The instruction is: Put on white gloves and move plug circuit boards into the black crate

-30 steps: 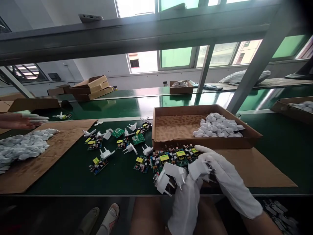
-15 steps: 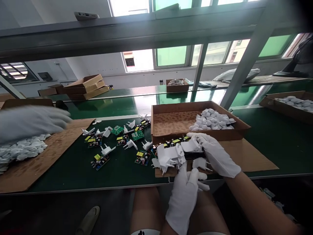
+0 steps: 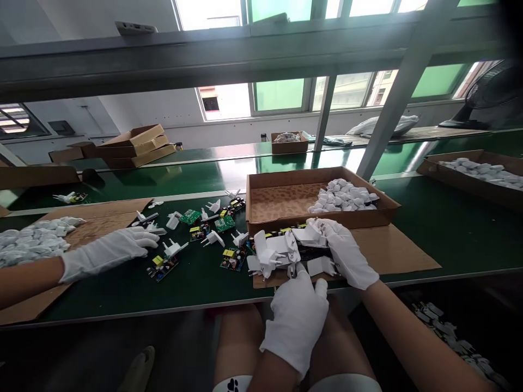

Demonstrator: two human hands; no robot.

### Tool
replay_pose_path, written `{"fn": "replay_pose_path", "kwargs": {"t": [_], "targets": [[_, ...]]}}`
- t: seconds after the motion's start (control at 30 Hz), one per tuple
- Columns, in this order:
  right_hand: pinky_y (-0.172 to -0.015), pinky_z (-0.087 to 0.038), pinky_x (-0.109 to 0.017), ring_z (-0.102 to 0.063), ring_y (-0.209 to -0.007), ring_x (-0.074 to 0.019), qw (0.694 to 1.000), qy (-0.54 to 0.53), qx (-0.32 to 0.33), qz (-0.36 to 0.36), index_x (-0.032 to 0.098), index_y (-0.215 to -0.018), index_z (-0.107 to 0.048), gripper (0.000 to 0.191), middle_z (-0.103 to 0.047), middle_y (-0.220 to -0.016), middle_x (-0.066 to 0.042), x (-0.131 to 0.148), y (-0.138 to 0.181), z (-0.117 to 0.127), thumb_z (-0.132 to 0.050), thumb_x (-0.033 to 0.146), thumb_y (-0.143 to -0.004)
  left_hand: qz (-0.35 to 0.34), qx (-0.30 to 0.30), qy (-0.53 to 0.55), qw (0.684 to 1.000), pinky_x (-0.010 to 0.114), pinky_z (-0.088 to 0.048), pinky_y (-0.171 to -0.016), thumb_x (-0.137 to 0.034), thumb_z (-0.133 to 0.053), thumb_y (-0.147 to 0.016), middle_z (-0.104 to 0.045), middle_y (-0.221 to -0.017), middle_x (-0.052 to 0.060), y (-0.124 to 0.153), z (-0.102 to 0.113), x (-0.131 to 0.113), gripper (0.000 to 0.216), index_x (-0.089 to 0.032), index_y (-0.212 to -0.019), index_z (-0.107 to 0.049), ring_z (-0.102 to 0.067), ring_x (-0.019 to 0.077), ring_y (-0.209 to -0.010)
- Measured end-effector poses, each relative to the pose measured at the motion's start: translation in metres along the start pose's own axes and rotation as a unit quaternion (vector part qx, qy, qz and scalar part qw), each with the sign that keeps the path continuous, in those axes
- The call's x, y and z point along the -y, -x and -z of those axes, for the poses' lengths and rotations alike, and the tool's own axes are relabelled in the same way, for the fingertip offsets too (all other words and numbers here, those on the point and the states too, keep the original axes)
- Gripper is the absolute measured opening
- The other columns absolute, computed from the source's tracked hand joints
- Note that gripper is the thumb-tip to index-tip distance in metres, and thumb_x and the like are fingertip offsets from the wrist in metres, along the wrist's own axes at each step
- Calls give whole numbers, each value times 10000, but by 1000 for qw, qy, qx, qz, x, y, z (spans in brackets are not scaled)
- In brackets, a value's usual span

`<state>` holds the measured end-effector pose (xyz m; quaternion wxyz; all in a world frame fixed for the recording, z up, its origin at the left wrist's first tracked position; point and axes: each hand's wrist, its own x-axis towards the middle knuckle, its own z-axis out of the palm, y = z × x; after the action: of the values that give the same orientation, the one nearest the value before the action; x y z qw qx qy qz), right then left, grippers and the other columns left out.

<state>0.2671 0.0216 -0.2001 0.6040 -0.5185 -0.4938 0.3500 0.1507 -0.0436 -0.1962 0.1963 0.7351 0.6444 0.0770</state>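
Note:
My right hand [image 3: 347, 253], in a white glove, pinches a white plug housing [image 3: 310, 235] at the right side of a heap. My left hand [image 3: 297, 316], also gloved, is at the table's front edge, its forefinger touching the heap from below and its thumb apart. Several white two-pin plug housings [image 3: 267, 256] lie piled on a cardboard sheet [image 3: 392, 253], with circuit boards partly hidden behind them. One more housing [image 3: 321, 266] lies between my hands.
Behind the heap, a cardboard tray [image 3: 281, 222] holds small white pieces [image 3: 345, 196]. Circuit boards [image 3: 233, 258] and plug housings [image 3: 213, 238] are scattered to the left. A co-worker's gloved hand [image 3: 110, 251] reaches in there. A metal post [image 3: 384, 114] slants up behind the tray.
My left hand has moved up against the heap, its fingers drawn in. My right hand keeps its grip. The co-worker's hand has come down and right to the scattered parts. The view has shifted slightly.

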Motion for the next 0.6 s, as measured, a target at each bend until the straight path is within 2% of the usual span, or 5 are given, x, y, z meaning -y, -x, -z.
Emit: {"fn": "replay_pose_path", "kwargs": {"t": [0.13, 0.27, 0.37, 0.43, 0.6], "targets": [[-936, -383, -388, -543, -997, -218, 989, 136, -3, 59, 185, -950, -577, 280, -616, -1033, -68, -1, 1, 13, -454, 350, -761, -5, 61, 35, 998, 400, -430, -700, -426, -393, -764, -619, -923, 197, 1, -4, 4, 548, -90, -1197, -409, -577, 319, -866], [-943, -387, -362, -541, -1014, -185, 973, 189, 44, 122, 216, -1042, -542, 298, -606, -1072, -37, 0, 17, 36, -403, 314, -797, -18, 46, 69, 996, 417, -415, -733, -492, -391, -750, -623, -907, 173, 1, -8, 10, 551, -151, -1181, -434, -566, 317, -877], [-938, -391, -353, -538, -1019, -181, 957, 236, 14, 168, 223, -1050, -538, 306, -605, -1071, -33, -3, 35, 51, -361, 296, -811, -21, 44, 95, 994, 408, -416, -736, -506, -390, -748, -614, -966, 170, 2, -9, 14, 569, -178, -1213, -410, -564, 311, -884], [-871, -428, -382, -574, -933, -211, 929, 327, -4, 171, 219, -1019, -549, 299, -622, -1007, -52, -9, 44, 54, -404, 339, -786, -27, 42, 99, 994, 410, -417, -736, -504, -388, -750, -611, -983, 163, 2, -8, 14, 578, -193, -1237, -383, -568, 310, -879], [-669, -455, -407, -573, -838, -302, 823, 559, 29, 100, 181, -983, -554, 396, -617, -914, -126, -20, 51, 37, -550, 434, -678, -30, 34, 41, 998, 426, -422, -718, -506, -360, -759, -629, -895, 170, 0, -8, 8, 599, -156, -1245, -364, -583, 330, -848]]}}
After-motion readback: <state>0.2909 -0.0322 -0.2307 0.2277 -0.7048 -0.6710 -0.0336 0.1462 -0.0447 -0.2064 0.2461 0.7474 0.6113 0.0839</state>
